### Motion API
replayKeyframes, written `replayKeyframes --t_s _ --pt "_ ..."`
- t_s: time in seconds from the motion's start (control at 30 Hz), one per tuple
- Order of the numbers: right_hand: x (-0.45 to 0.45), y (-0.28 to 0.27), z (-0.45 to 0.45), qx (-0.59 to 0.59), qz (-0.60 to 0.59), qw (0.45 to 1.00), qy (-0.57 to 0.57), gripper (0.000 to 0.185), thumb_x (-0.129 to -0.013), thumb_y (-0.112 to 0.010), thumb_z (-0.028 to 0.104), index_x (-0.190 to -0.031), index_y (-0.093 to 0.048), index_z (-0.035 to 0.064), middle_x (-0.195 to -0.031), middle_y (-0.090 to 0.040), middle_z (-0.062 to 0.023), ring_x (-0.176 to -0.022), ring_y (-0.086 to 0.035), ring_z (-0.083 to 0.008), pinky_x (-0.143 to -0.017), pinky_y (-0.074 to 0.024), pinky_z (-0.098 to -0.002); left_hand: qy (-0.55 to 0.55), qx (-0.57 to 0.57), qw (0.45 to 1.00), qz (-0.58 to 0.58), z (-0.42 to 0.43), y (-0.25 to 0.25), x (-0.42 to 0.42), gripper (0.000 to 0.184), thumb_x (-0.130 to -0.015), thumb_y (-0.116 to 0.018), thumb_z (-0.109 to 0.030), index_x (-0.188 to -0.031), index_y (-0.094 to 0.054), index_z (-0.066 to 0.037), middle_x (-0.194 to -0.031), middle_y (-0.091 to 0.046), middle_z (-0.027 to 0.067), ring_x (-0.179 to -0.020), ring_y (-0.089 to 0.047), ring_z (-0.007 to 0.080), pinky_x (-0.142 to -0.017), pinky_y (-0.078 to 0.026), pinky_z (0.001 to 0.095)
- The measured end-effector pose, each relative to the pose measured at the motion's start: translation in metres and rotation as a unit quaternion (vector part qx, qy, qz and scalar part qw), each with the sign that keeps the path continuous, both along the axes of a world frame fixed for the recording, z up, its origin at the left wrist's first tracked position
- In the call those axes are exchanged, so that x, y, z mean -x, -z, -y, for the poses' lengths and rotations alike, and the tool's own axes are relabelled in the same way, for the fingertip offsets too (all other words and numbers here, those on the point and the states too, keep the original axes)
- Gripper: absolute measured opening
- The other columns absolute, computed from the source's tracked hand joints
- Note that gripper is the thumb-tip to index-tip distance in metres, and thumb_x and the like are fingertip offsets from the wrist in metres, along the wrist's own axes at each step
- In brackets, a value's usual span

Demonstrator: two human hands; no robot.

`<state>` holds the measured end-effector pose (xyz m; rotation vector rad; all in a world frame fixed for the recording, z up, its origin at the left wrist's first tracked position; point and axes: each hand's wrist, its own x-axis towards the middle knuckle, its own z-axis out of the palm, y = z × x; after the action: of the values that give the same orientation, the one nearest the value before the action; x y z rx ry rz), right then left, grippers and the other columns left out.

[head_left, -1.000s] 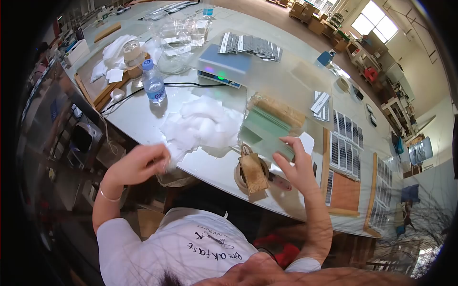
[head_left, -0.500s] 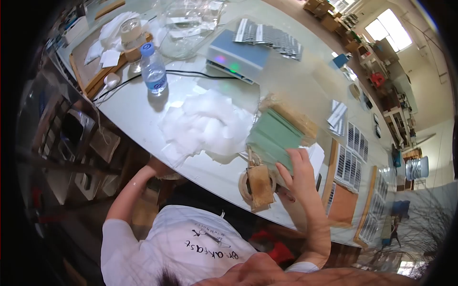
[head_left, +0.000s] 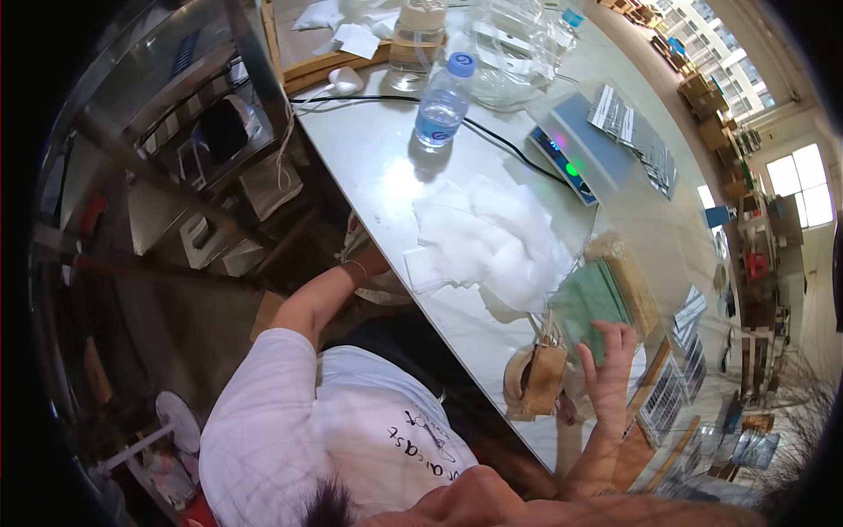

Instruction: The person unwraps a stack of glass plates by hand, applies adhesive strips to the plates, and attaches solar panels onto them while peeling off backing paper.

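My right hand (head_left: 612, 364) is raised at the near edge of a green, glass-like slab (head_left: 588, 303), fingers apart and slightly curled. I cannot tell whether the fingertips touch the slab. Just left of that hand, a brown block (head_left: 544, 382) lies against a tape roll (head_left: 516, 376). My left hand (head_left: 373, 256) reaches down by the table's edge; its fingers are hidden, so what it holds, if anything, does not show. A loose heap of thin white sheets (head_left: 492, 241) spreads over the table between the two hands.
A capped water bottle (head_left: 445, 101) stands behind the heap. A black cable (head_left: 509, 145) runs to a blue-topped device (head_left: 584, 145) with lit lights. Patterned strips (head_left: 637, 140) lie on it. A brown slab (head_left: 628, 268) sits behind the green one. Shelving (head_left: 193, 149) stands left.
The view has swung left, so the table and its contents appear shifted right. My right hand stays near the green slab, its fingers a little more curled; my left hand remains at the table's edge.
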<state>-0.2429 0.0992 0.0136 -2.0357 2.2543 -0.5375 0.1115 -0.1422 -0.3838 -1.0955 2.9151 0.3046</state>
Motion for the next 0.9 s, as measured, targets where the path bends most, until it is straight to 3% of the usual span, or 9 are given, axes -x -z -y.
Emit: replayKeyframes --t_s 0.27,0.37,0.4,0.5,0.57,0.67,0.77,0.83,0.9 --pt "-0.002 -0.003 -0.007 0.067 0.043 0.997 0.004 0.014 -0.087 -0.07 0.001 -0.1 -0.063 0.0018 -0.087 -0.059 -0.0102 -0.071 -0.058 -0.0213 -0.064 -0.049 -0.0306 0.101 -0.093 0.989 -0.053 -0.026 -0.059 -0.018 0.036 -0.089 -0.067 -0.024 -0.121 -0.063 -0.009 -0.115 -0.066 0.0174 -0.104 -0.063 0.0356 -0.09 -0.05 0.0439" --pt "-0.005 -0.006 -0.009 0.098 0.069 0.992 0.045 0.009 -0.089 -0.068 0.002 -0.096 -0.063 0.0012 -0.08 -0.059 -0.0101 -0.064 -0.057 -0.0216 -0.061 -0.0475 -0.0309 0.199 -0.283 0.937 -0.044 -0.054 -0.171 -0.04 0.036 -0.09 -0.066 -0.025 -0.121 -0.064 -0.009 -0.114 -0.067 0.0172 -0.103 -0.064 0.0352 -0.089 -0.05 0.0438" --pt "-0.007 -0.008 -0.009 0.095 0.085 0.99 0.063 0.008 -0.089 -0.068 0.002 -0.094 -0.063 0.0018 -0.079 -0.058 -0.0105 -0.064 -0.057 -0.0236 -0.06 -0.0468 -0.033 0.153 -0.421 0.893 0.046 -0.064 -0.267 -0.025 0.031 -0.092 -0.066 -0.029 -0.115 -0.067 -0.007 -0.103 -0.07 0.0148 -0.092 -0.068 0.0314 -0.08 -0.053 0.0408" --pt "-0.005 -0.003 -0.009 0.124 0.079 0.987 0.067 0.006 -0.089 -0.067 0.004 -0.092 -0.063 0.0032 -0.078 -0.058 -0.0112 -0.065 -0.057 -0.0275 -0.06 -0.0459 -0.0353 0.251 -0.55 0.791 -0.098 -0.079 -0.347 -0.012 0.024 -0.095 -0.065 -0.026 -0.107 -0.068 -0.006 -0.096 -0.067 0.0057 -0.085 -0.064 0.0205 -0.074 -0.051 0.0317" --pt "-0.001 0.002 -0.008 0.149 0.052 0.986 0.055 0.005 -0.089 -0.067 0.005 -0.092 -0.063 0.0037 -0.08 -0.059 -0.0114 -0.066 -0.058 -0.0284 -0.06 -0.046 -0.0351 0.256 -0.475 0.823 -0.178 -0.084 -0.385 0.007 0.024 -0.092 -0.069 -0.022 -0.109 -0.066 -0.006 -0.099 -0.066 0.0064 -0.085 -0.063 0.0209 -0.073 -0.051 0.032" --pt "-0.007 -0.001 -0.007 0.132 0.1 0.982 0.094 0.005 -0.09 -0.065 0.003 -0.095 -0.062 0.0028 -0.087 -0.062 -0.0123 -0.073 -0.061 -0.0284 -0.064 -0.0488 -0.0341 0.231 -0.036 0.916 -0.325 -0.094 -0.396 0.056 0.031 -0.078 -0.073 -0.015 -0.107 -0.062 -0.009 -0.097 -0.061 0.0063 -0.087 -0.06 0.0237 -0.073 -0.05 0.0344" --pt "-0.004 -0.011 -0.005 0.22 0.113 0.965 0.091 0.008 -0.091 -0.062 -0.001 -0.097 -0.061 0.002 -0.088 -0.062 -0.0111 -0.075 -0.063 -0.0235 -0.066 -0.0501 -0.0328 0.233 0.246 0.88 -0.332 -0.091 -0.382 0.109 0.03 -0.073 -0.067 -0.013 -0.103 -0.062 -0.011 -0.094 -0.058 0.0065 -0.087 -0.059 0.0235 -0.071 -0.049 0.0355" --pt "0.012 -0.005 -0.01 0.3 0.152 0.938 0.08 0.01 -0.093 -0.058 -0.005 -0.101 -0.06 0.0015 -0.093 -0.06 -0.0088 -0.077 -0.063 -0.0168 -0.065 -0.0506 -0.0295 0.252 0.242 0.892 -0.286 -0.085 -0.37 0.127 0.033 -0.071 -0.072 -0.014 -0.103 -0.063 -0.01 -0.094 -0.059 0.008 -0.085 -0.06 0.0258 -0.069 -0.05 0.0364" --pt "0.012 -0.017 -0.019 0.301 0.349 0.881 0.109 0.01 -0.097 -0.055 -0.002 -0.106 -0.059 0.0014 -0.097 -0.058 -0.0079 -0.077 -0.062 -0.0152 -0.067 -0.0499 -0.0264 0.262 0.209 0.908 -0.253 -0.078 -0.365 0.136 0.032 -0.071 -0.073 -0.011 -0.101 -0.063 -0.01 -0.093 -0.06 0.0089 -0.083 -0.061 0.0271 -0.069 -0.05 0.0375"
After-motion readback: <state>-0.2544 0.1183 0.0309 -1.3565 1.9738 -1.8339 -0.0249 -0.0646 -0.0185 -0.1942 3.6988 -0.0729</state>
